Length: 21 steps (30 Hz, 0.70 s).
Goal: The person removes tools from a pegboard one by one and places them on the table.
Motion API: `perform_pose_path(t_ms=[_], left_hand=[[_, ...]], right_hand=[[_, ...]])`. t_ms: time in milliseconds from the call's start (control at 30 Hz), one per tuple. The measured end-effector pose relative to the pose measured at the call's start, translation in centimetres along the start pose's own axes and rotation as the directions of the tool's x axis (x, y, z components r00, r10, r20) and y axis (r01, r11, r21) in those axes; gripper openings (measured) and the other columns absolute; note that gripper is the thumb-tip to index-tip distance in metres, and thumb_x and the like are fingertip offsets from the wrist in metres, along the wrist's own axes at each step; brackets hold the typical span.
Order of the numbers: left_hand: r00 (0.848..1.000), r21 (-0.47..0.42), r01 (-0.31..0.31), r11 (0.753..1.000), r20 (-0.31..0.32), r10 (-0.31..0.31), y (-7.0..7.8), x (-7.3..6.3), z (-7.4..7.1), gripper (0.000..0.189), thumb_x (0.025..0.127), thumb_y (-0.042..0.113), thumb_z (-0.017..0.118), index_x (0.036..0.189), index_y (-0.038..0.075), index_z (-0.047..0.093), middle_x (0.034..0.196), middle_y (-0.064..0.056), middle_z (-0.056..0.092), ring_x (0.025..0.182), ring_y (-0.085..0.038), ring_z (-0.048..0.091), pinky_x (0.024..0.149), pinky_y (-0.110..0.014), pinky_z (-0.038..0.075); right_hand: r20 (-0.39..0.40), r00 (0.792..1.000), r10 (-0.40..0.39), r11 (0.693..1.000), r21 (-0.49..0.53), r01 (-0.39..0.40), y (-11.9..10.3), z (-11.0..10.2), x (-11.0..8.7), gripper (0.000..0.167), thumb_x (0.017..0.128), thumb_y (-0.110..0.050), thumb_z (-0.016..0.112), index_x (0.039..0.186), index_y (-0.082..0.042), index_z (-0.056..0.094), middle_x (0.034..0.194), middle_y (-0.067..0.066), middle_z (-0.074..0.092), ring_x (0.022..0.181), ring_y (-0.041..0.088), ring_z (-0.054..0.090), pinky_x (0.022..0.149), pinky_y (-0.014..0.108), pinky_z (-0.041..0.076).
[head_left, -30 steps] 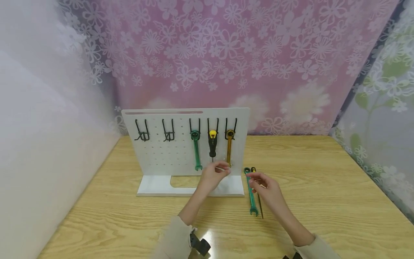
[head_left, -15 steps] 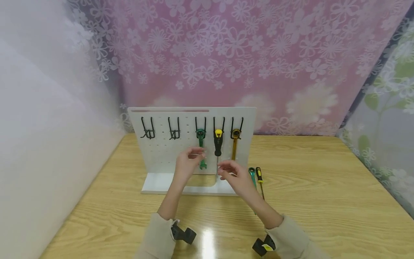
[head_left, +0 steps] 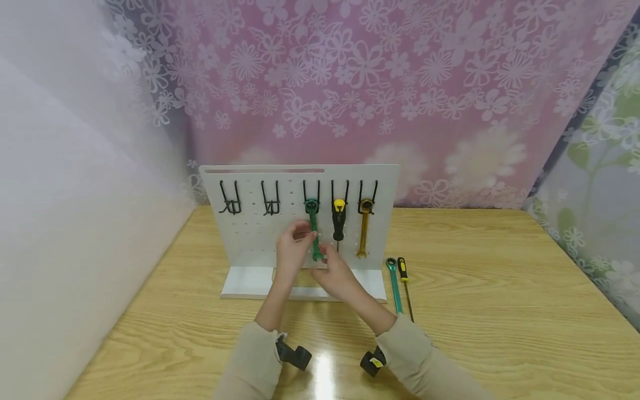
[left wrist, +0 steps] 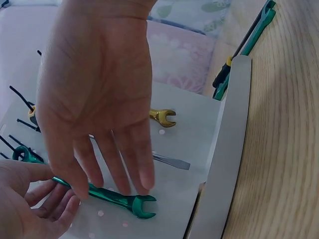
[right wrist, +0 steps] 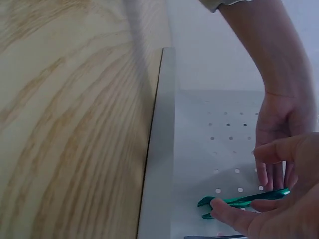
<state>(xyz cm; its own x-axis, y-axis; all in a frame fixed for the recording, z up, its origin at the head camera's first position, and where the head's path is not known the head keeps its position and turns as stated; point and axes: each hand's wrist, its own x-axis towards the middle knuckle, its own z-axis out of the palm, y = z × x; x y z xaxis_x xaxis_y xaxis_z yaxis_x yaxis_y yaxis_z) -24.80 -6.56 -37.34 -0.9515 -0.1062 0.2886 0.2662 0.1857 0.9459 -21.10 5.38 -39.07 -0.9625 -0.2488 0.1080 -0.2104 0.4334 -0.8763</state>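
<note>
A green wrench [head_left: 314,222] hangs by its ring end from the middle hook, tilted slightly. My left hand [head_left: 291,253] pinches its shaft from the left, the thumb on the near side and the fingers curled beside it in the left wrist view. My right hand [head_left: 337,275] is at the wrench's lower, open end with fingers extended; in the right wrist view a fingertip [right wrist: 219,206] overlaps that end and the thumb stands well apart. A black-and-yellow screwdriver [head_left: 339,219] and a gold wrench [head_left: 364,228] hang to the right on the white pegboard [head_left: 250,239].
Two hooks at the left of the board, the left hook [head_left: 230,199] and its neighbour [head_left: 270,199], hold nothing. Right of the board's base [head_left: 245,283], another green wrench [head_left: 395,286] and a second screwdriver [head_left: 404,278] lie on the wooden table [head_left: 500,289].
The left hand has moved left from below the screwdriver to the hanging green wrench. The right hand has come left from the loose tools on the table to the same wrench.
</note>
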Motion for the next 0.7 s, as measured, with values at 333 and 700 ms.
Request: perform_pose_path(t_ms=[333,700], left_hand=[[0.999,0.010,0.031,0.999,-0.014,-0.031,0.0,-0.2,-0.1,0.018,0.086,0.001,0.062,0.103,-0.003,0.062,0.100,-0.013,0.062,0.093,-0.027,0.058,0.078,-0.034,0.049],[0.993,-0.120,0.107,0.987,0.067,-0.100,0.5,-0.7,-0.9,0.019,0.087,-0.003,0.058,0.106,-0.006,0.060,0.098,-0.016,0.059,0.090,-0.027,0.058,0.073,-0.033,0.052]], right_hand=[[-0.007,1.000,0.001,0.996,-0.088,-0.001,0.7,0.2,-0.6,0.056,0.088,-0.012,0.057,0.136,0.004,0.033,0.125,0.023,0.048,0.112,0.037,0.048,0.088,0.048,0.043],[-0.067,0.998,-0.004,0.992,0.124,0.012,1.4,0.4,-1.4,0.026,0.086,0.000,0.059,0.112,0.000,0.056,0.097,0.011,0.059,0.091,0.030,0.060,0.073,0.038,0.051]])
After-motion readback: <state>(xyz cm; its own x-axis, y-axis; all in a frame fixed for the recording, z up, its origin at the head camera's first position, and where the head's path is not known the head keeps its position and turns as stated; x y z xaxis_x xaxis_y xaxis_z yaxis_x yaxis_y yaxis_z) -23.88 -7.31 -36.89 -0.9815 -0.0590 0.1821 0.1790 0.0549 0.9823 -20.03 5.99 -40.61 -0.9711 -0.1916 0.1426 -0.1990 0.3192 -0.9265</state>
